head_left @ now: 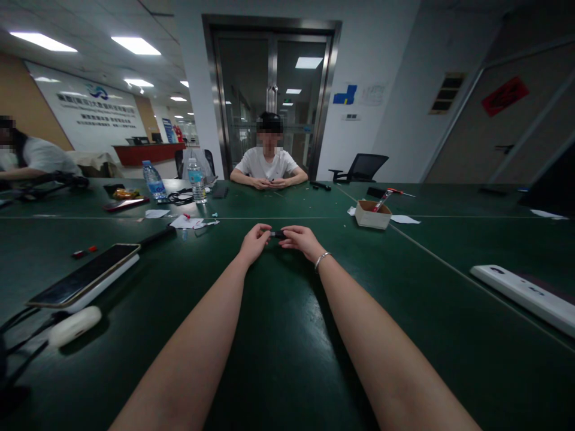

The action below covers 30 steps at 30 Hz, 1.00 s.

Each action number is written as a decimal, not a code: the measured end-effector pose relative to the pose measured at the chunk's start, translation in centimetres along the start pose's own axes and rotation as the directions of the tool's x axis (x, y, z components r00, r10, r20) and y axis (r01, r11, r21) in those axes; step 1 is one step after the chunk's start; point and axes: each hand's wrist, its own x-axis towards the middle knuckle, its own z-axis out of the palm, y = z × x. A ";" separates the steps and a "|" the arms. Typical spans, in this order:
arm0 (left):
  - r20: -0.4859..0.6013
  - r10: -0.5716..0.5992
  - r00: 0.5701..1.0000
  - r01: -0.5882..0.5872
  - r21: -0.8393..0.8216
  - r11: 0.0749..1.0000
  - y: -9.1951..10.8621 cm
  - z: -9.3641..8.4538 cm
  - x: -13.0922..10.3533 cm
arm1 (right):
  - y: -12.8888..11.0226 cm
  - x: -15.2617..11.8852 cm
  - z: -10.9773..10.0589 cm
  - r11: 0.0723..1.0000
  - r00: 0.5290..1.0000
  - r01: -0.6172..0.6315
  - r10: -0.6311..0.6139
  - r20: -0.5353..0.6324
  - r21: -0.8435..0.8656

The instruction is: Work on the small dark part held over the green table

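Both of my hands meet above the middle of the green table. Between them is a small black object with a grey, metal-looking end, perhaps a USB stick; it is too small to name for certain. My left hand pinches its grey end between thumb and fingers. From the other side, the fingertips of my right hand close around the black part, covering some of it. A silver bracelet circles my right wrist.
At left lie a phone on a white block and a white rounded device with cables. Two water bottles stand farther back. A small box and a white power strip are at right. A person sits opposite.
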 end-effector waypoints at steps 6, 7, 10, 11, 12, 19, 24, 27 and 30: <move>0.015 0.001 1.000 -0.001 0.015 1.000 -0.4 0.0 0.1 | 0.2 -0.1 0.1 1.000 1.000 -0.006 0.006 0.023 -0.005; 0.008 0.013 1.000 -0.013 0.033 0.999 -0.4 0.0 0.1 | 0.2 0.0 0.1 1.000 1.000 -0.008 0.008 0.023 -0.009; 0.028 0.004 1.000 -0.005 0.012 1.000 -0.6 0.1 0.2 | 0.3 0.0 0.2 1.000 1.000 -0.006 0.006 0.028 -0.015; 0.047 -0.008 0.999 0.008 -0.003 1.000 -0.7 0.1 0.2 | 0.3 0.0 0.2 1.000 1.000 -0.005 0.005 0.030 -0.016; 0.062 -0.017 0.998 0.017 -0.006 1.000 -0.8 0.2 0.3 | 0.3 -0.1 0.1 1.000 0.999 -0.005 0.005 0.032 -0.018; 0.087 -0.010 0.996 0.003 0.086 0.996 -1.4 0.1 0.4 | 0.5 -0.2 -0.2 0.999 0.998 -0.018 0.019 0.059 -0.029; 0.042 0.013 0.999 -0.019 0.125 0.992 -1.0 0.0 0.2 | 0.6 -0.1 -0.2 0.999 0.999 -0.011 0.013 0.052 -0.031; 0.074 -0.030 0.997 0.021 0.116 0.993 -0.8 0.0 0.1 | 0.6 -0.1 -0.2 1.000 0.998 -0.008 0.009 0.055 -0.027; 0.090 -0.022 0.996 0.008 0.151 0.989 -0.7 -0.1 0.1 | 0.6 -0.1 -0.2 1.000 0.998 -0.007 0.008 0.061 -0.026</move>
